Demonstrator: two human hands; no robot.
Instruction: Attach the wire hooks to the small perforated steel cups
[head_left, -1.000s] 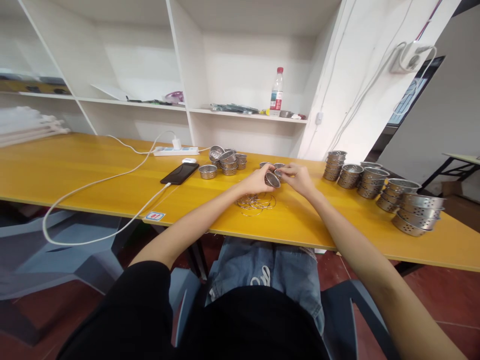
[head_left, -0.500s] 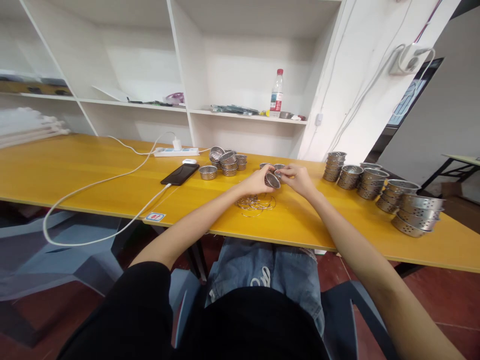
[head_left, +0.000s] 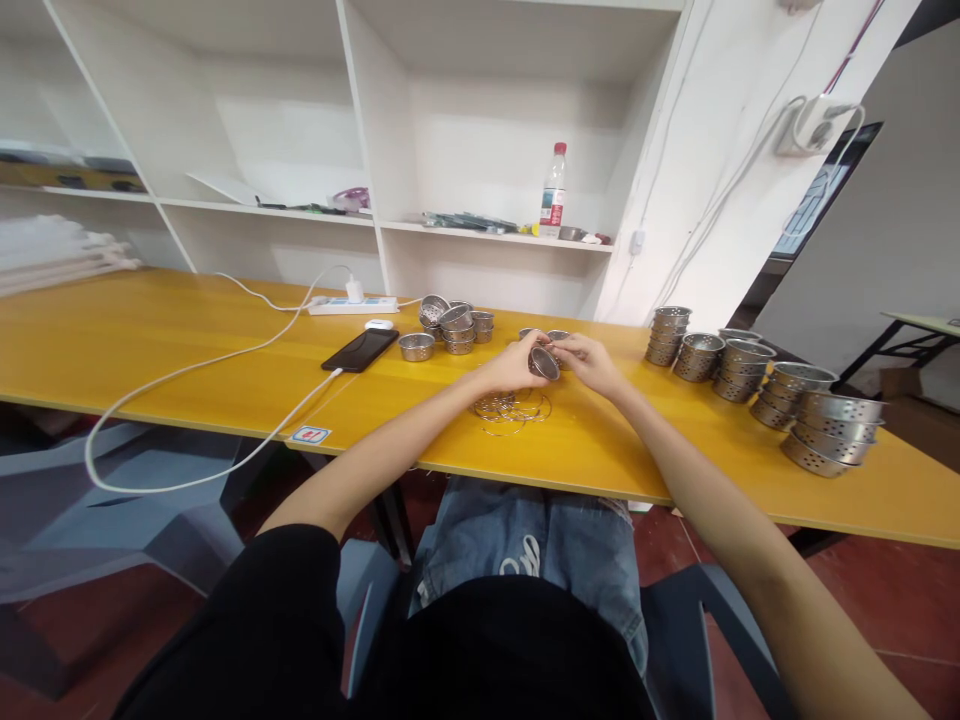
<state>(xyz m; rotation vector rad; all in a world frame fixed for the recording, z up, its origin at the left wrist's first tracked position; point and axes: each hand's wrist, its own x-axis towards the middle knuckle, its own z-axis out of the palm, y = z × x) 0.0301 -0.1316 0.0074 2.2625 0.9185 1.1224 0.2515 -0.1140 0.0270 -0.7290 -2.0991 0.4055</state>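
My left hand (head_left: 516, 364) is closed around a small metal strainer basket (head_left: 544, 364), tilted so its round mouth faces me. At the basket's upper rim, the fingers of my right hand (head_left: 589, 362) are pinched together; what lies between the fingertips is too small to make out. Loose thin wire rings (head_left: 514, 410) lie in a tangle on the table just below my left hand. Behind both hands, more metal baskets (head_left: 557, 335) stand partly hidden.
Stacked perforated baskets (head_left: 834, 430) stand along the right of the yellow table (head_left: 225, 375). Another basket cluster (head_left: 457, 325) sits left of my hands. Further left are a black phone (head_left: 360, 349), its white cable (head_left: 112, 410) and a power strip (head_left: 352, 304). A bottle (head_left: 553, 195) stands on the shelf.
My right hand has shifted slightly left and its fingertips have moved over the basket's rim. The left hand keeps its hold on the basket, nearly still.
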